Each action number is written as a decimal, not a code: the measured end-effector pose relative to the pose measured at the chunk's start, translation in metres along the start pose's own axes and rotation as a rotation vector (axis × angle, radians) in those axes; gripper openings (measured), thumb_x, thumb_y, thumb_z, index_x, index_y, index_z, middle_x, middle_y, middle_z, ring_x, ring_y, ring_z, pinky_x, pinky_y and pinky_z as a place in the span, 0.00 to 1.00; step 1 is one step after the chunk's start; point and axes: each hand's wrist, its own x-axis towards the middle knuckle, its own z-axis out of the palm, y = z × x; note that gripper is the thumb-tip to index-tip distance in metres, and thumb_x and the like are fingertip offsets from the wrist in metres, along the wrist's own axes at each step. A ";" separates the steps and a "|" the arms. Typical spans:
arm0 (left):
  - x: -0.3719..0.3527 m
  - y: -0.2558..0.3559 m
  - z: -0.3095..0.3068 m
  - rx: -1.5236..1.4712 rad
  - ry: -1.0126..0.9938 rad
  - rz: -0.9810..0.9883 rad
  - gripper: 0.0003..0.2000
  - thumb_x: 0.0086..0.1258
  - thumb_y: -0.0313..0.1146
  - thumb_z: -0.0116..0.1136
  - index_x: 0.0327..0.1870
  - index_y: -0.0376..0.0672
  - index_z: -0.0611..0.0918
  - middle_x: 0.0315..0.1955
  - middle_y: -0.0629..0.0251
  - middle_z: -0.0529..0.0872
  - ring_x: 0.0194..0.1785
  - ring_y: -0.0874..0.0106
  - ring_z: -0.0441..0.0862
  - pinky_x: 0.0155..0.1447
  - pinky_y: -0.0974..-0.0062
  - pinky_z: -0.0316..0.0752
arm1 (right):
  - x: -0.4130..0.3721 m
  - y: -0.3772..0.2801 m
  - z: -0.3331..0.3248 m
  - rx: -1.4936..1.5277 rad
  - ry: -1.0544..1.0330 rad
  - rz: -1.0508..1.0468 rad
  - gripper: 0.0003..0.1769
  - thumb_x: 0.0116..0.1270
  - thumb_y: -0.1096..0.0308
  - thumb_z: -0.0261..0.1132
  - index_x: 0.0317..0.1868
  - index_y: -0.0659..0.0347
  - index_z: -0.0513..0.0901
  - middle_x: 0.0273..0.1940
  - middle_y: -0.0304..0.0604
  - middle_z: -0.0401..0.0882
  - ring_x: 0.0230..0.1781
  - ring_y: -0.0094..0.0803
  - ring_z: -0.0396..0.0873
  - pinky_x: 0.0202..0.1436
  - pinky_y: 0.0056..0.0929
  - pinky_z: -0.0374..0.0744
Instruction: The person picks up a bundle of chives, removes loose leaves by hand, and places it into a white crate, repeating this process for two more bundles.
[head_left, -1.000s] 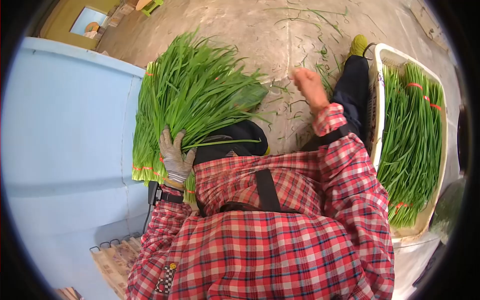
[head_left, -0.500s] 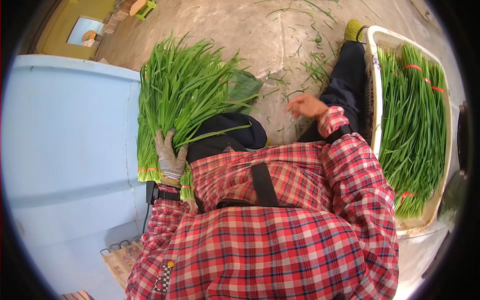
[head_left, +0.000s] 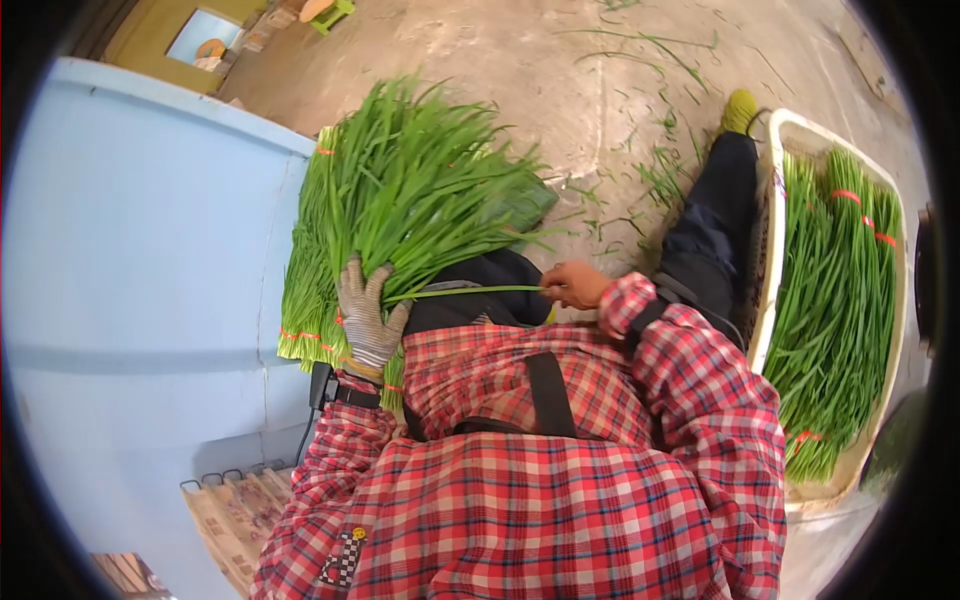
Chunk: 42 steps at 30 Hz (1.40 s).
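A thick pile of garlic chives (head_left: 420,180) lies at the left beside my lap, some bunches tied with red bands near their pale ends. My left hand (head_left: 367,315), in a grey striped glove, rests on these chives with its fingers spread. One long chive leaf (head_left: 450,291) stretches sideways from the pile across my dark trousers. Its far end is pinched between the fingers of my bare right hand (head_left: 578,285), just above my lap.
A white plastic crate (head_left: 775,260) with banded chives stands at my right, beside my outstretched leg (head_left: 708,220). Loose leaf scraps (head_left: 660,180) litter the concrete floor. Along the left runs a light blue panel (head_left: 150,220), with a wooden slatted piece (head_left: 235,520) below it.
My right hand has come down and left and has taken hold of the loose chive leaf's end. The leaf is now drawn straight. My left hand stays on the pile.
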 end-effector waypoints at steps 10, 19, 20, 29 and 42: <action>-0.007 0.028 -0.012 0.042 -0.134 0.085 0.21 0.49 0.36 0.65 0.49 0.49 0.83 0.63 0.52 0.70 0.66 0.43 0.60 0.70 0.41 0.48 | -0.049 -0.030 -0.051 0.606 0.389 0.070 0.11 0.68 0.70 0.56 0.34 0.67 0.82 0.25 0.39 0.81 0.25 0.22 0.77 0.31 0.22 0.75; -0.005 0.041 -0.017 -0.020 -0.144 0.109 0.19 0.49 0.34 0.63 0.46 0.48 0.84 0.61 0.55 0.73 0.67 0.44 0.60 0.71 0.40 0.48 | -0.053 -0.041 -0.095 0.196 0.892 0.187 0.07 0.63 0.69 0.61 0.36 0.63 0.83 0.22 0.37 0.75 0.21 0.21 0.70 0.26 0.23 0.68; -0.004 0.042 -0.016 -0.015 -0.140 0.112 0.19 0.49 0.34 0.63 0.46 0.48 0.84 0.61 0.55 0.73 0.67 0.43 0.60 0.70 0.40 0.48 | -0.045 -0.062 -0.098 -0.004 1.042 0.070 0.07 0.62 0.70 0.62 0.37 0.64 0.83 0.23 0.39 0.74 0.22 0.23 0.71 0.28 0.25 0.71; 0.001 0.049 -0.014 -0.004 -0.128 0.170 0.19 0.48 0.36 0.63 0.45 0.49 0.83 0.61 0.56 0.72 0.66 0.44 0.60 0.68 0.38 0.49 | 0.050 -0.126 -0.112 -0.020 0.758 -0.186 0.12 0.63 0.68 0.58 0.43 0.62 0.84 0.35 0.53 0.83 0.35 0.41 0.82 0.42 0.33 0.78; 0.000 0.052 -0.012 0.019 -0.123 0.158 0.19 0.49 0.37 0.63 0.45 0.50 0.83 0.62 0.58 0.72 0.67 0.45 0.59 0.70 0.40 0.47 | 0.060 -0.126 -0.111 -0.315 0.598 -0.361 0.11 0.59 0.70 0.61 0.43 0.60 0.83 0.36 0.53 0.83 0.37 0.47 0.82 0.41 0.36 0.79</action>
